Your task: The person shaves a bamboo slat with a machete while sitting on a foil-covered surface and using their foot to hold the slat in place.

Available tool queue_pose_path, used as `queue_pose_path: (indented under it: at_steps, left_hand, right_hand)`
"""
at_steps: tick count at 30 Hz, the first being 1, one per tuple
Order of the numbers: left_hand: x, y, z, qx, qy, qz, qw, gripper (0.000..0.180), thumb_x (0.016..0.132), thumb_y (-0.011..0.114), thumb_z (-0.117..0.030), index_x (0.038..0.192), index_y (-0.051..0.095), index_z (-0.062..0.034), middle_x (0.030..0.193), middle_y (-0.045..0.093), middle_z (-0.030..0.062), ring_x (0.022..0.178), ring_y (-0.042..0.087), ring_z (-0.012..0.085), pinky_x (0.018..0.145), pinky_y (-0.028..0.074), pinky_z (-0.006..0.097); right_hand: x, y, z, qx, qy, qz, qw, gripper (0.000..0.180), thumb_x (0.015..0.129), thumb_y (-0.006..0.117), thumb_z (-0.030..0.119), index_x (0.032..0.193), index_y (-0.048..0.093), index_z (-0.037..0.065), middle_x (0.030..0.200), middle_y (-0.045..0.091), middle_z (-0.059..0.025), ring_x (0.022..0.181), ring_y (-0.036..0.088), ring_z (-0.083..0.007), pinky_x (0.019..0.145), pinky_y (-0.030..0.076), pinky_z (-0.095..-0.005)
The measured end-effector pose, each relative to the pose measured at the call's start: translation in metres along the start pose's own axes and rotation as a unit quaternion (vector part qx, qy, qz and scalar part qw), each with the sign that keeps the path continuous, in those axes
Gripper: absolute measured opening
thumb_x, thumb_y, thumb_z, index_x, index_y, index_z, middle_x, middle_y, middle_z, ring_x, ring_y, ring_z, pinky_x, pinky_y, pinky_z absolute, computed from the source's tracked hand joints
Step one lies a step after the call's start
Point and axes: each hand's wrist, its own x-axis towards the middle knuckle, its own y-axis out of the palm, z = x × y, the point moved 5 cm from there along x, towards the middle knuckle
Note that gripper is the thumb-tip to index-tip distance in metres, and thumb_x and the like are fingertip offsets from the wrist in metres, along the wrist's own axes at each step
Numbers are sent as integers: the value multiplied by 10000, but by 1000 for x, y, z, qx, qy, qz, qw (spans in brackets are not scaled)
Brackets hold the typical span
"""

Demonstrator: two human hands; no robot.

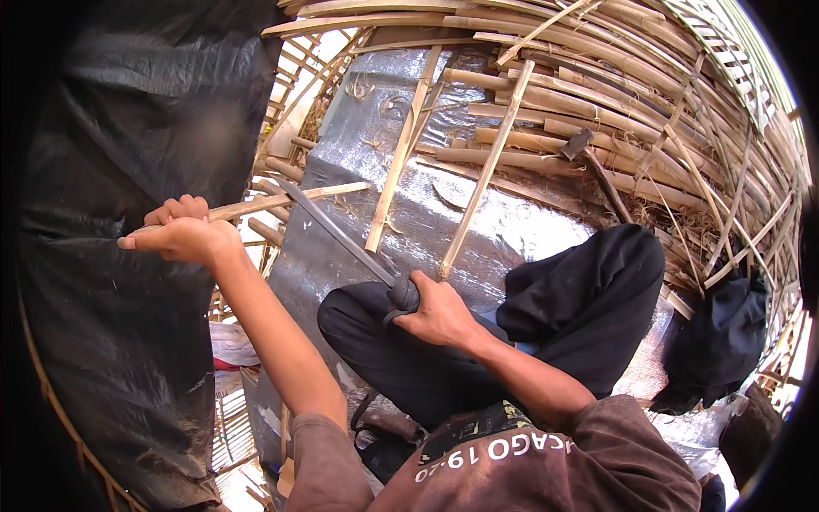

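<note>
My left hand (189,235) is raised at the left, its fingers closed round a split bamboo strip (337,190) that points right across my front. In my right hand (439,312), near my bent knee, is the dark wrapped handle of a long knife (341,234). Its grey blade slants up and left, and its far part crosses the strip; whether it touches the strip I cannot tell. Two more bamboo strips, a left one (401,154) and a right one (488,171), lie beyond my hands, their near ends toward my legs.
A shiny silver-grey sheet (341,171) covers the floor, with shavings on it. Beyond and to the right curves a stack of split bamboo (589,94), with a hammer-like tool (597,166) against it. Black sheeting (128,341) hangs at the left. Dark cloth (717,341) lies at the right.
</note>
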Motion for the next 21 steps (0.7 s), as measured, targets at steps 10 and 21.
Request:
queue_pose_path:
  at_steps: [10, 21]
  left_hand:
    - [-8, -9, 7, -54, -57, 21, 997, 638, 988, 192, -734, 674, 160, -180, 525, 124, -25, 474, 82, 102, 454, 87, 277]
    - [-28, -1, -26, -58, -36, 36, 997, 613, 1005, 181, -705, 695, 166, -176, 542, 120, -20, 495, 85, 101, 467, 87, 283]
  right_hand:
    - [-10, -4, -12, 67, -9, -37, 997, 537, 756, 781, 270, 1144, 553, -22, 910, 676, -318, 932, 657, -488, 819, 530, -499]
    - [-3, 6, 38, 59, -79, -2, 995, 500, 738, 797, 234, 1097, 570, -29, 918, 695, -276, 924, 680, -444, 812, 541, -463]
